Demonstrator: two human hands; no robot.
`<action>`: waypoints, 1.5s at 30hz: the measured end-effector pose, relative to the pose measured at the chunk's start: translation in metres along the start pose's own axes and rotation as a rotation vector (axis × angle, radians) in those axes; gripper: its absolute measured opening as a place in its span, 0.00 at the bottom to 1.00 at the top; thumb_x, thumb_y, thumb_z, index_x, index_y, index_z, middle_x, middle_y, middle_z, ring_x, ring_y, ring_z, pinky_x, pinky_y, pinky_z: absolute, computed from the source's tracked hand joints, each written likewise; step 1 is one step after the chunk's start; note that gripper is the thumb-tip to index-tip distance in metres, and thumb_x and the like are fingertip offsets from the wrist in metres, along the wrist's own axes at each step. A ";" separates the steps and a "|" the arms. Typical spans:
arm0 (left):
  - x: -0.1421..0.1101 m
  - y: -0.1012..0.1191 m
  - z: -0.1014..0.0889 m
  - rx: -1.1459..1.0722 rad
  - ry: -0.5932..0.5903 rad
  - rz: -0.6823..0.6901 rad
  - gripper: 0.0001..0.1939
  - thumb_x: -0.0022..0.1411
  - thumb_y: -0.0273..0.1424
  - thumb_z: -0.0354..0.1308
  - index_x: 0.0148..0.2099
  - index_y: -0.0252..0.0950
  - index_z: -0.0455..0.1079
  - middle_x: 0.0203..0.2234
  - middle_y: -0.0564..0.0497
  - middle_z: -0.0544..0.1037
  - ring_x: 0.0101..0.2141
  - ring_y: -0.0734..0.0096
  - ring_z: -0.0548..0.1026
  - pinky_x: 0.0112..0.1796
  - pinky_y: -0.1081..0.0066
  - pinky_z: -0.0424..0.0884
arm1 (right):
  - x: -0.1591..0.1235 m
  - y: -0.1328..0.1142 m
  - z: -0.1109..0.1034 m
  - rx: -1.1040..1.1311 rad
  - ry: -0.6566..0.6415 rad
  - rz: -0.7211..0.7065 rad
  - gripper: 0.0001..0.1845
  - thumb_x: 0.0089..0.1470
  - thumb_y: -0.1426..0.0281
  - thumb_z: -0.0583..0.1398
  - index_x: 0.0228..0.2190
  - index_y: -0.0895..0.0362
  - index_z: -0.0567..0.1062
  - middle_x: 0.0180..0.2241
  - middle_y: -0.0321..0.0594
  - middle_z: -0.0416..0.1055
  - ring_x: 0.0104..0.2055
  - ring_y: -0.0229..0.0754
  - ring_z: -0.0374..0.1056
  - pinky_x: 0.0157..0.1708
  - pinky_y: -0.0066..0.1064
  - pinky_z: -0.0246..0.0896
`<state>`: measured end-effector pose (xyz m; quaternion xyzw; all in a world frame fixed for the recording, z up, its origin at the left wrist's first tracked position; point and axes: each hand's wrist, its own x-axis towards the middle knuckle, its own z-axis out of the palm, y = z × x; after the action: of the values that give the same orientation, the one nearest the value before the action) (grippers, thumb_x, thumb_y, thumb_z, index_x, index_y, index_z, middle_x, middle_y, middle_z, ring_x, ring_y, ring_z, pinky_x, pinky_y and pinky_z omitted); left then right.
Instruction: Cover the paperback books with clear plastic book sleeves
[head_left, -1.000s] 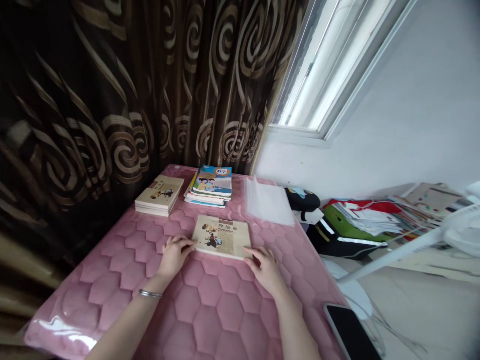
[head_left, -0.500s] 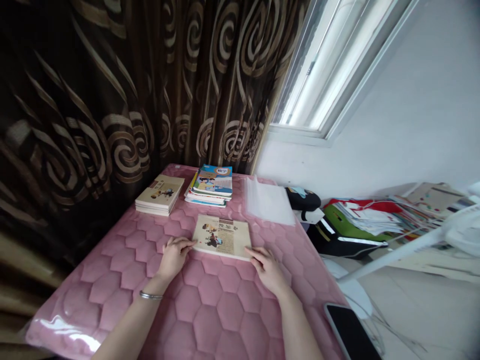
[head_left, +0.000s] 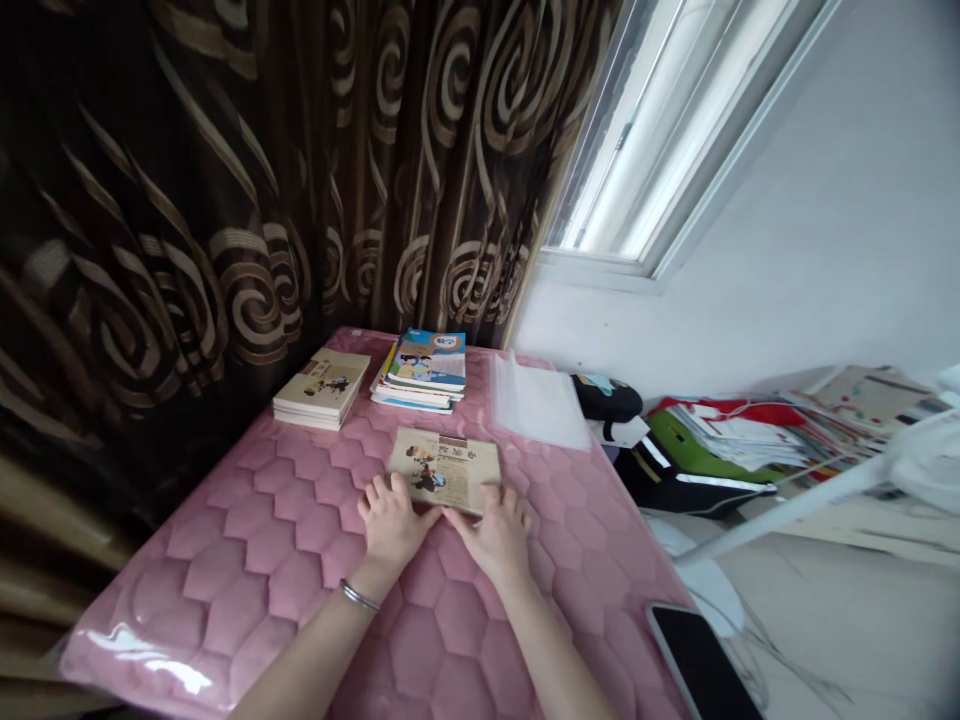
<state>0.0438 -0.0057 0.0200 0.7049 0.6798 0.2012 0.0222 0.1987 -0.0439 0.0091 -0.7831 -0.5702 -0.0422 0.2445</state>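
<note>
A cream-covered book (head_left: 454, 470) with dark illustrated figures lies on the pink quilted, plastic-covered tabletop (head_left: 337, 560). At its near left corner, my left hand (head_left: 395, 518) has its fingers over the cover and its thumb along the near edge. Mirroring it, my right hand (head_left: 495, 530) grips the near right part of the book, fingertips on top. Both thumbs almost meet at the middle of the near edge, partly hiding it. A metal bangle circles my left wrist.
Behind are a stack of similar cream books (head_left: 322, 388), a pile of colourful textbooks (head_left: 427, 370) and clear plastic sheets (head_left: 536, 405). A phone (head_left: 697, 655) rests at the right edge. Beyond it stand a white fan (head_left: 795, 510) and a green-and-black bag (head_left: 686, 455).
My hands have moved inward from the book's left and right sides to its near edge, thumbs now close together. The book stays in nearly the same place.
</note>
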 end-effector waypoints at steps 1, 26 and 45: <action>0.000 0.002 0.002 0.013 0.012 0.000 0.38 0.52 0.57 0.59 0.51 0.28 0.66 0.46 0.32 0.70 0.48 0.42 0.68 0.48 0.51 0.62 | 0.000 -0.001 0.001 -0.013 0.002 0.002 0.33 0.52 0.44 0.57 0.47 0.57 0.69 0.53 0.60 0.63 0.53 0.63 0.63 0.47 0.50 0.57; 0.024 -0.057 -0.014 -0.404 -0.153 0.014 0.16 0.65 0.26 0.53 0.50 0.47 0.76 0.48 0.52 0.80 0.50 0.64 0.75 0.47 0.66 0.66 | 0.019 0.083 -0.008 0.609 -0.276 -0.159 0.21 0.56 0.68 0.54 0.49 0.48 0.77 0.55 0.39 0.69 0.57 0.43 0.66 0.60 0.40 0.58; 0.019 -0.046 -0.014 -0.198 -0.100 0.050 0.14 0.59 0.30 0.61 0.49 0.42 0.71 0.47 0.47 0.78 0.48 0.56 0.72 0.47 0.56 0.63 | 0.096 0.035 -0.008 0.081 -0.252 -0.289 0.22 0.60 0.62 0.55 0.54 0.54 0.71 0.59 0.47 0.63 0.62 0.48 0.57 0.62 0.42 0.49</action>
<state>-0.0046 0.0123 0.0233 0.7253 0.6368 0.2321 0.1206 0.2653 0.0289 0.0377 -0.6817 -0.7041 0.0445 0.1936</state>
